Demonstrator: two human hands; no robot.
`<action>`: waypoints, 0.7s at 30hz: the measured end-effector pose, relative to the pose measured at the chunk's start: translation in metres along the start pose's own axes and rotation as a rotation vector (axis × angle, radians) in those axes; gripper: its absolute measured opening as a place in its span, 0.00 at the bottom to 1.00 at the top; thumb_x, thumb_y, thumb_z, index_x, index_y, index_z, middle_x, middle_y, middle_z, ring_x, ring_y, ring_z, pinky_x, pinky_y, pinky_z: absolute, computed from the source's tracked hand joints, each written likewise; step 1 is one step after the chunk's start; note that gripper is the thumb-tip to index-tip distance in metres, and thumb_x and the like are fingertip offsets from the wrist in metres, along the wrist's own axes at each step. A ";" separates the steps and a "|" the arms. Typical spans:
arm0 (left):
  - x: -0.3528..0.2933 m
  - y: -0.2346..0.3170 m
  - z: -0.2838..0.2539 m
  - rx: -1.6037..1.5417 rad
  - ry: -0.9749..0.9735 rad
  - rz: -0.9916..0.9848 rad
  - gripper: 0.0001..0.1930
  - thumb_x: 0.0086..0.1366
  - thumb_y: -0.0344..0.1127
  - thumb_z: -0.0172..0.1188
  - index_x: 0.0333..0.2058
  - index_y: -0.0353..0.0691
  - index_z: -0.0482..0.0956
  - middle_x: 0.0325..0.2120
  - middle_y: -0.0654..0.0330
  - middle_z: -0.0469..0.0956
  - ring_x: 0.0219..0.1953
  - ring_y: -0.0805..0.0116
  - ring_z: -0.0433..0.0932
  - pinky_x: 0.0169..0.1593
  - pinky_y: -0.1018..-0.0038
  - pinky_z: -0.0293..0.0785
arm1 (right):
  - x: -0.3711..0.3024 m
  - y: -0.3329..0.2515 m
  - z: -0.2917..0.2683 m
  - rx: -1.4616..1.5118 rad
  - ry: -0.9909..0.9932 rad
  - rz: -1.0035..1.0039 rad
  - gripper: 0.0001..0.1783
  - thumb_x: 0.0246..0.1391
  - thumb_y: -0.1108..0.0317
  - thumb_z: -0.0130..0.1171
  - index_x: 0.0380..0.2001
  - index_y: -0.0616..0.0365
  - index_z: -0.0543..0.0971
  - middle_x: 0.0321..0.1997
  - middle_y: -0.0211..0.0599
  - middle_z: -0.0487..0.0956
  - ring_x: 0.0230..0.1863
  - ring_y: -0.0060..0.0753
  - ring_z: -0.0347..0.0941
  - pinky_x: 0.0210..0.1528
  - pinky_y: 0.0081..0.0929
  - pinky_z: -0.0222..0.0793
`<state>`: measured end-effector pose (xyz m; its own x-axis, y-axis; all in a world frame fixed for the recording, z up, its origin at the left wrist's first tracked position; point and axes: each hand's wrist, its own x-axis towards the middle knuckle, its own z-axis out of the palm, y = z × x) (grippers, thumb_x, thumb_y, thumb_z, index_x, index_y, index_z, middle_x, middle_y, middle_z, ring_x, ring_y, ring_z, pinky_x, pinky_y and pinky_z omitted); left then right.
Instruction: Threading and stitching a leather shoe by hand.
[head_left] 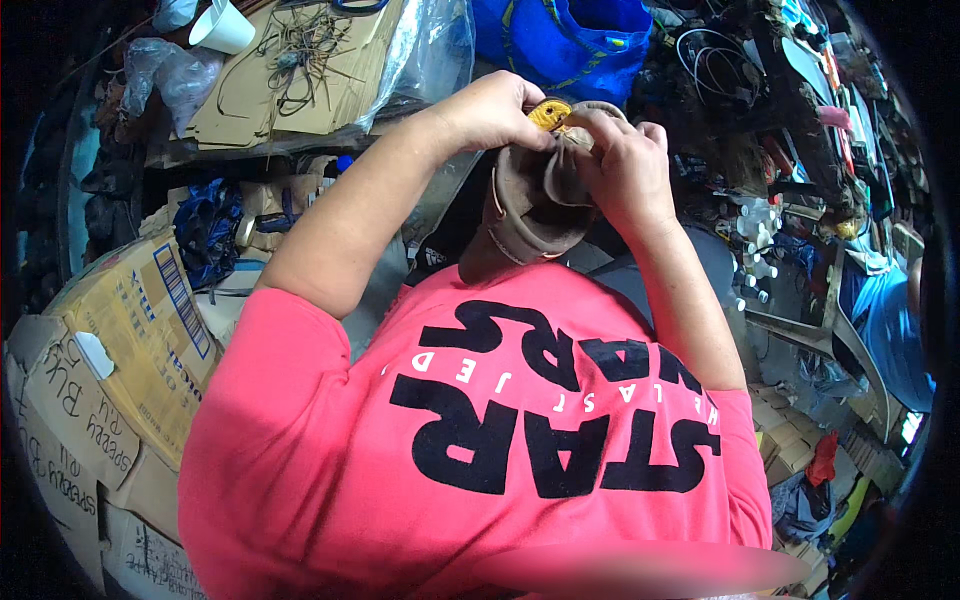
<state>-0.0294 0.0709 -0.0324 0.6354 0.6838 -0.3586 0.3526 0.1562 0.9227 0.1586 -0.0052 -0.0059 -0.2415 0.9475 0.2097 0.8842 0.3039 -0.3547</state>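
Observation:
A brown shoe (525,243) stands against my chest with its opening facing up. At its far rim, my left hand (498,112) is closed, thumb and fingers pinching the edge beside a small yellow piece with dark holes (549,114). Whether that piece is attached to the shoe I cannot tell. My right hand (628,170) is closed on the shoe's upper on the other side, fingers bent over a folded brown flap. Part of the shoe's far end is hidden behind both hands.
Ahead on the left, stacked cardboard sheets (225,115) hold a tangle of thin brown strips (305,50) and a white cup (222,27). A blue bag (560,50) stands beyond the shoe. Cardboard boxes (150,345) crowd the left; small white bottles (757,235) lie right.

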 end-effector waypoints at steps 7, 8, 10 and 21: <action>0.002 0.019 -0.003 0.274 -0.064 0.034 0.20 0.43 0.36 0.72 0.36 0.32 0.80 0.27 0.61 0.80 0.28 0.76 0.76 0.37 0.77 0.72 | 0.001 0.021 -0.006 0.114 -0.104 -0.255 0.12 0.40 0.72 0.60 0.30 0.42 0.81 0.33 0.29 0.77 0.39 0.35 0.74 0.46 0.36 0.60; 0.003 0.021 -0.004 0.296 -0.115 0.003 0.18 0.44 0.34 0.71 0.35 0.32 0.80 0.26 0.65 0.79 0.29 0.79 0.74 0.36 0.78 0.71 | 0.001 0.022 -0.006 0.114 -0.107 -0.257 0.12 0.40 0.72 0.60 0.30 0.42 0.81 0.33 0.29 0.77 0.39 0.35 0.74 0.46 0.36 0.60; 0.010 0.019 -0.005 0.258 -0.124 -0.013 0.17 0.45 0.34 0.71 0.34 0.32 0.80 0.25 0.65 0.79 0.28 0.79 0.74 0.36 0.79 0.71 | 0.000 0.025 -0.007 0.149 -0.078 -0.263 0.13 0.38 0.75 0.59 0.29 0.44 0.81 0.36 0.31 0.78 0.41 0.36 0.74 0.48 0.36 0.60; 0.034 0.018 -0.006 0.111 -0.295 -0.095 0.14 0.47 0.29 0.68 0.34 0.31 0.80 0.27 0.62 0.80 0.29 0.76 0.76 0.38 0.78 0.72 | 0.002 0.038 -0.002 0.219 -0.209 -0.088 0.12 0.36 0.77 0.60 0.27 0.47 0.80 0.39 0.34 0.79 0.40 0.44 0.73 0.46 0.34 0.65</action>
<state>-0.0059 0.1007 -0.0274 0.7622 0.4311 -0.4829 0.4823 0.1196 0.8678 0.1925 0.0081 -0.0170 -0.4106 0.9096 0.0642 0.7544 0.3784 -0.5363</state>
